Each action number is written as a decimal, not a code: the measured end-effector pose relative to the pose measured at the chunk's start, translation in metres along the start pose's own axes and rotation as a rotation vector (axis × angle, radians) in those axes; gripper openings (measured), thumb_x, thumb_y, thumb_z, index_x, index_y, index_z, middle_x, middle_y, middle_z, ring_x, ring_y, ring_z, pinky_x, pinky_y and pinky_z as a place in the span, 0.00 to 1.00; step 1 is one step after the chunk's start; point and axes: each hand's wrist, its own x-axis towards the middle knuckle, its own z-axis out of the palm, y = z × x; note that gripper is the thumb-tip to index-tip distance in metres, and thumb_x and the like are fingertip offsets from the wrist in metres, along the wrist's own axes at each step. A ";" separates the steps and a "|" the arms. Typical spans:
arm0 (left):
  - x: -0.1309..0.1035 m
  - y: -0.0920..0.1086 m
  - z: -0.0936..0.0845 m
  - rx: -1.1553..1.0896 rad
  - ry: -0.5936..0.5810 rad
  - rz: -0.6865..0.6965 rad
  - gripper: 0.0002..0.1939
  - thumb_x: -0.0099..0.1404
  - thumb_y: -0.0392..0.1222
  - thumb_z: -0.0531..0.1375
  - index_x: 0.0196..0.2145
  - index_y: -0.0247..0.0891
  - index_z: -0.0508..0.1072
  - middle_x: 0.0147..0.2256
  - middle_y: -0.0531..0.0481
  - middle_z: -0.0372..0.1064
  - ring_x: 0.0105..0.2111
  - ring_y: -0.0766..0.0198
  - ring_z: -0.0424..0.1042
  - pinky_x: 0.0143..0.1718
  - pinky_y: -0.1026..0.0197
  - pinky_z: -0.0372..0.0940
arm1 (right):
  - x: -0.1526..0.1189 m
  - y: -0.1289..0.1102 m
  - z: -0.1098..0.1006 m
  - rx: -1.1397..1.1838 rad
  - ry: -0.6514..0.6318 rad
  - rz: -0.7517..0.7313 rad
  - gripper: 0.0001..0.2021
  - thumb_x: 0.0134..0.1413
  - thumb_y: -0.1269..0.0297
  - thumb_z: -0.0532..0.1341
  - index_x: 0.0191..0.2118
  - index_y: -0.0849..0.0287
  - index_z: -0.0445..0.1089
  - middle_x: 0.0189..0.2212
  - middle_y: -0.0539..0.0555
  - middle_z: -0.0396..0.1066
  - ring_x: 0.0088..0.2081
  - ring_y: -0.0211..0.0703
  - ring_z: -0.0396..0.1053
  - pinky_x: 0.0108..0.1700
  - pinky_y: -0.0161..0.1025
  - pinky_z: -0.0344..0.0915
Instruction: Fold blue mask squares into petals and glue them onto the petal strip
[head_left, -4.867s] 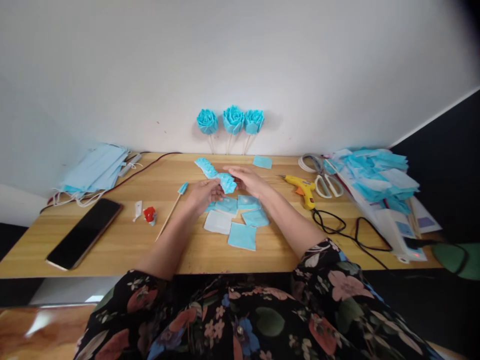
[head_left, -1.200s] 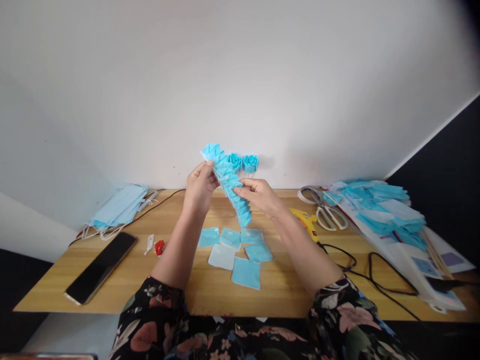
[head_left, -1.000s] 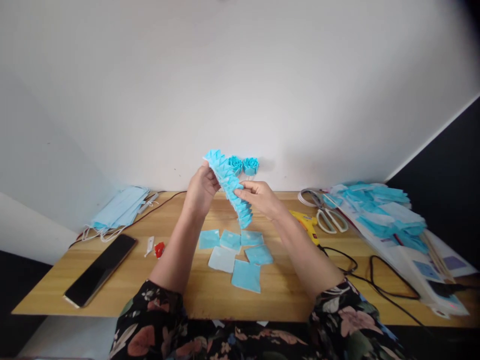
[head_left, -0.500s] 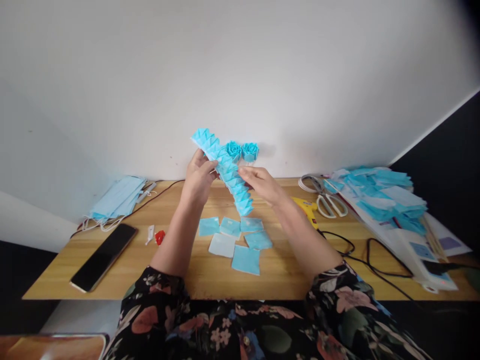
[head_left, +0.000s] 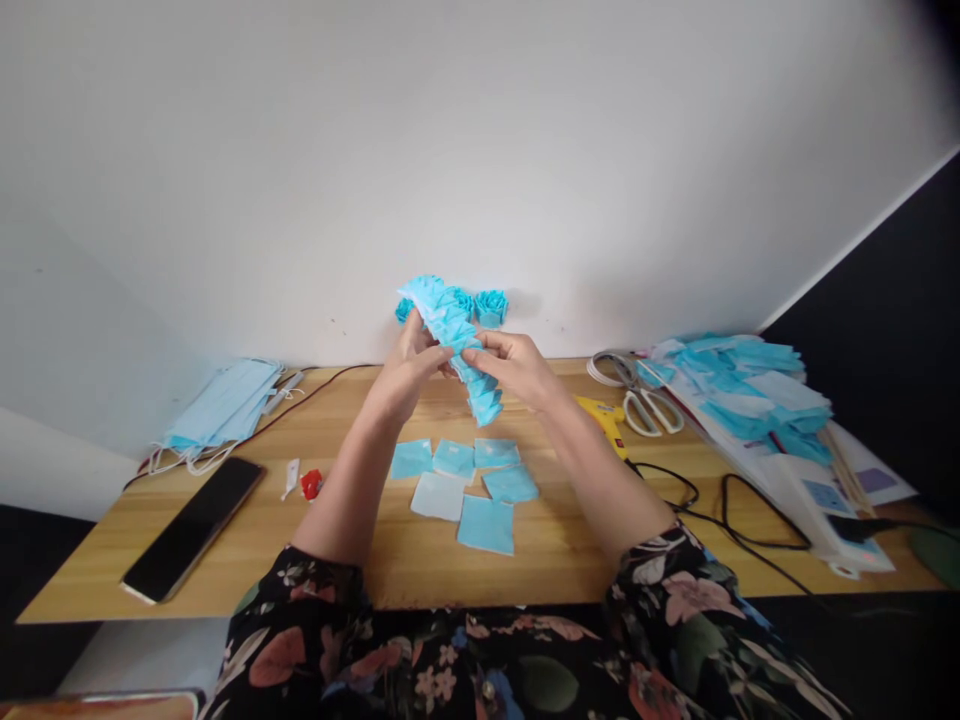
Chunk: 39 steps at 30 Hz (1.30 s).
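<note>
A long blue pleated strip of mask fabric point(head_left: 444, 318) is held up slantwise above the table, its upper end to the left. My left hand point(head_left: 411, 368) grips its lower left side, thumb on the front. On the right side, my right hand point(head_left: 514, 365) pinches the strip between thumb and fingers, close to the left thumb. Behind the strip are rolled blue fabric flowers point(head_left: 492, 308) near the wall, partly hidden by it. Below my hands, several cut blue fabric squares point(head_left: 486, 524) lie flat on the wooden table point(head_left: 420, 580).
At left lie a stack of blue face masks point(head_left: 223, 405), a black phone point(head_left: 193, 530) and a small red object point(head_left: 311, 484). To the right are a yellow glue gun point(head_left: 604, 422), scissors point(head_left: 652, 411), loose blue fabric pieces point(head_left: 757, 390), a white power strip point(head_left: 832, 515) and black cables point(head_left: 757, 540).
The strip has been turned and drawn in, its pleats looking more bunched. My hands have come closer together on it. The whole view has shifted slightly.
</note>
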 end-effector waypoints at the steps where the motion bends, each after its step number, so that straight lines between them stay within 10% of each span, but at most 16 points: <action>1: 0.000 -0.001 0.000 0.001 0.014 0.004 0.26 0.52 0.37 0.66 0.49 0.41 0.68 0.32 0.53 0.68 0.27 0.67 0.69 0.28 0.63 0.63 | 0.000 0.000 0.000 0.002 0.004 -0.019 0.21 0.50 0.42 0.67 0.32 0.59 0.74 0.24 0.49 0.69 0.25 0.35 0.62 0.26 0.34 0.59; 11: 0.004 0.002 -0.008 -0.064 0.165 0.089 0.24 0.52 0.35 0.64 0.47 0.42 0.65 0.31 0.56 0.65 0.26 0.69 0.67 0.27 0.63 0.62 | 0.002 0.005 -0.004 0.047 -0.101 -0.002 0.21 0.53 0.42 0.66 0.37 0.59 0.75 0.30 0.53 0.76 0.31 0.40 0.72 0.31 0.36 0.69; 22: 0.001 -0.010 -0.005 0.068 -0.033 0.045 0.26 0.54 0.38 0.66 0.49 0.41 0.61 0.33 0.54 0.69 0.28 0.66 0.71 0.30 0.63 0.66 | 0.005 0.012 -0.004 -0.088 0.060 -0.042 0.20 0.52 0.43 0.66 0.30 0.57 0.73 0.25 0.51 0.71 0.30 0.40 0.68 0.29 0.36 0.65; 30: 0.006 -0.007 -0.008 0.036 0.093 0.134 0.28 0.51 0.36 0.65 0.48 0.42 0.60 0.33 0.56 0.66 0.26 0.69 0.67 0.26 0.64 0.63 | 0.001 0.004 -0.006 0.009 0.046 -0.061 0.29 0.55 0.33 0.59 0.33 0.58 0.74 0.28 0.54 0.72 0.36 0.45 0.72 0.36 0.39 0.69; 39: 0.003 0.000 -0.011 0.054 0.144 0.135 0.23 0.53 0.36 0.64 0.44 0.42 0.60 0.31 0.56 0.64 0.26 0.70 0.66 0.28 0.64 0.64 | 0.000 0.001 -0.004 0.038 -0.048 -0.009 0.17 0.53 0.48 0.67 0.38 0.58 0.75 0.34 0.52 0.76 0.35 0.41 0.71 0.38 0.39 0.68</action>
